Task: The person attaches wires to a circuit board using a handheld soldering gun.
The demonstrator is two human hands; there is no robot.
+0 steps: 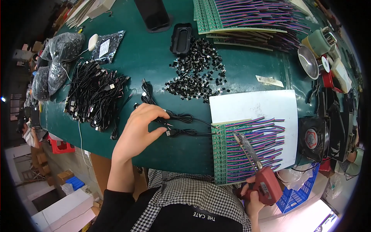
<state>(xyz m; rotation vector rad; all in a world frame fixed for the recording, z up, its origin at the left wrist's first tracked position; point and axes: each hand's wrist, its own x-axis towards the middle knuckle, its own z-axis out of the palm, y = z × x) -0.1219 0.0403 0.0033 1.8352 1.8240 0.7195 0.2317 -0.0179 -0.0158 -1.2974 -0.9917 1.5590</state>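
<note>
My left hand (141, 125) hovers at the table's middle, thumb and forefinger apart, beside a coiled black USB cable (181, 116). A second black cable (185, 132) lies just right of the thumb. Both cables run to the left edge of a green circuit board panel (219, 158) that carries rows of red, blue and black wires. In my right hand (252, 193), near the table's front edge, is a red soldering gun (267, 186). Its metal tip points up and left over the panel's top rows. Part of another cable (147, 92) shows beyond my left hand.
Black cables (94, 92) form a heap at left, behind it dark plastic bags (63, 48). Small black connectors (199, 69) lie piled near a black tray (181, 38). Wired panels (210, 17) are stacked far right. A white sheet (253, 106), fan (313, 138) and metal bowl (308, 62) stand right.
</note>
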